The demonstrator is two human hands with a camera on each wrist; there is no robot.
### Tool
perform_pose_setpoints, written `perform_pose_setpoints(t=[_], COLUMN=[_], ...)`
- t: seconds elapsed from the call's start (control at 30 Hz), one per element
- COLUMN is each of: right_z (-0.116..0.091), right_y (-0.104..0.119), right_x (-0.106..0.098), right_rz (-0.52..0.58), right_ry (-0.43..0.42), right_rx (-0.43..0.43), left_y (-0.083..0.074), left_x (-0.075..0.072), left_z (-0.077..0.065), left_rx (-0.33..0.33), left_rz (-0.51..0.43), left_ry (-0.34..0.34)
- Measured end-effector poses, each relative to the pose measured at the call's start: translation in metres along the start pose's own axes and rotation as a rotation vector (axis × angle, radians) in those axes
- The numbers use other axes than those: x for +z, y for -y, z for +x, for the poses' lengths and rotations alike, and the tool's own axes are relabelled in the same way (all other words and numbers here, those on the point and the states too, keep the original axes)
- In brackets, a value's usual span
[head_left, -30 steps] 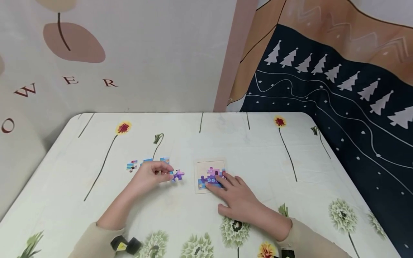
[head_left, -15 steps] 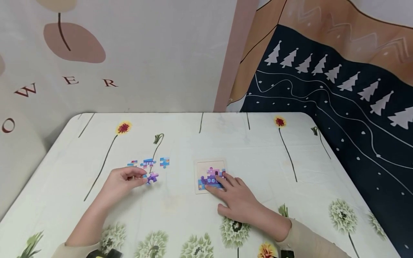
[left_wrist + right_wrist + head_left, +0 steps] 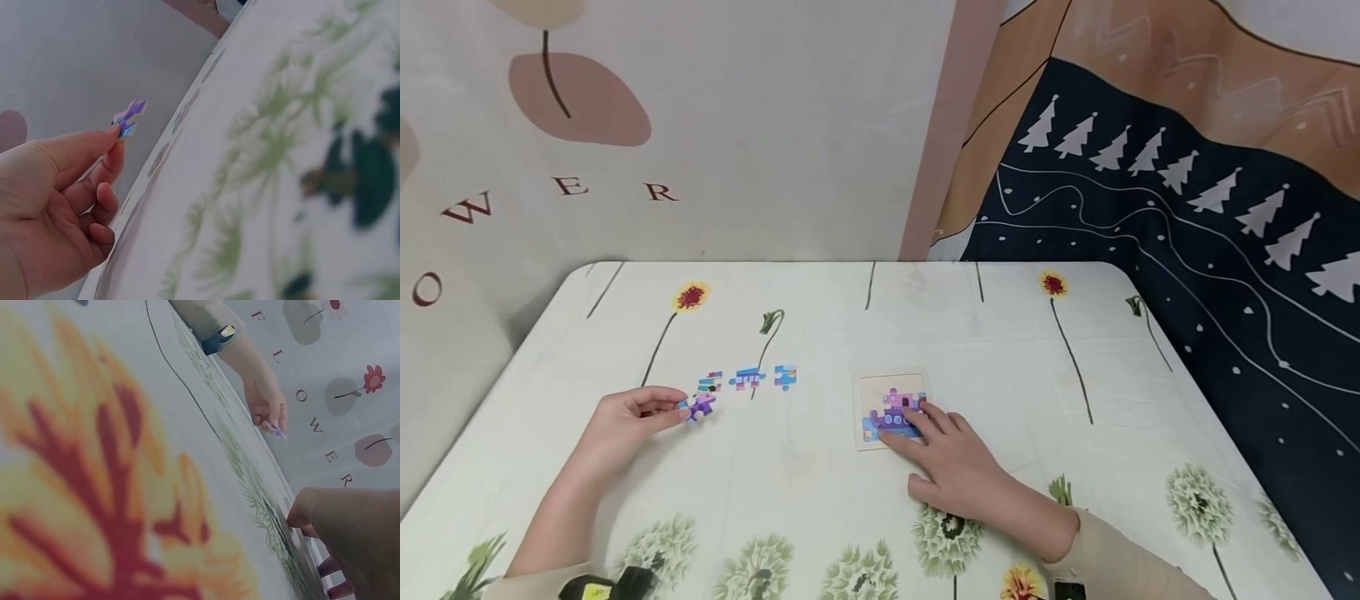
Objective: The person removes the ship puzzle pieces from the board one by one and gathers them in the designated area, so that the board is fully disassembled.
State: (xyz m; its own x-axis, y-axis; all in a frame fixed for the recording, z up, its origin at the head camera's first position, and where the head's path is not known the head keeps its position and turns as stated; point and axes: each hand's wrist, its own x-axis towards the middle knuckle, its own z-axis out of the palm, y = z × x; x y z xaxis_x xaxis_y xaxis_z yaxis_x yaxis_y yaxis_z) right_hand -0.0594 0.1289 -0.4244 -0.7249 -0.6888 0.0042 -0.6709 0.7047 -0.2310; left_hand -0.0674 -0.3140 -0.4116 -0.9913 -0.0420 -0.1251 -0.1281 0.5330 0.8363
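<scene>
My left hand [image 3: 628,423] pinches a purple and blue jigsaw puzzle piece [image 3: 130,117] between thumb and forefinger, raised off the tabletop at the left. My right hand [image 3: 958,458] lies with fingers spread, fingertips resting on the partly filled puzzle board [image 3: 872,385]. Assembled pieces [image 3: 895,417] showing a purple and pink picture cover the board's lower part, and its upper left is bare wood colour. Some of the assembled picture is hidden under the right fingers. In the right wrist view, the right hand [image 3: 350,534] shows mostly from the back.
Several loose puzzle pieces lie in a row left of the board: a striped one [image 3: 710,381] just behind the held piece, a blue and pink one [image 3: 747,378], and a blue one [image 3: 786,377]. A flower-printed cloth [image 3: 820,500] covers the table, which meets a printed wall hanging [image 3: 775,167].
The left hand has carried the pinched puzzle piece leftward, past the loose pieces, uncovering them. The right hand has stayed on the board.
</scene>
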Motion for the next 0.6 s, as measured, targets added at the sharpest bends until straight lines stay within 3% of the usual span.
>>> perform_pose_setpoints(t=[0.27, 0.6], right_z=[-0.0001, -0.0001], right_y=[-0.0002, 0.0002], right_x=[0.0004, 0.0003], right_rz=[-0.008, -0.012], right_ry=[-0.019, 0.011], right_rx=[-0.012, 0.0], left_y=[0.0056, 0.0056], left_x=[-0.0063, 0.0022], left_z=[0.0003, 0.0023], left_rx=[0.014, 0.066], left_rz=[0.025, 0.103], left_ry=[0.013, 0.008])
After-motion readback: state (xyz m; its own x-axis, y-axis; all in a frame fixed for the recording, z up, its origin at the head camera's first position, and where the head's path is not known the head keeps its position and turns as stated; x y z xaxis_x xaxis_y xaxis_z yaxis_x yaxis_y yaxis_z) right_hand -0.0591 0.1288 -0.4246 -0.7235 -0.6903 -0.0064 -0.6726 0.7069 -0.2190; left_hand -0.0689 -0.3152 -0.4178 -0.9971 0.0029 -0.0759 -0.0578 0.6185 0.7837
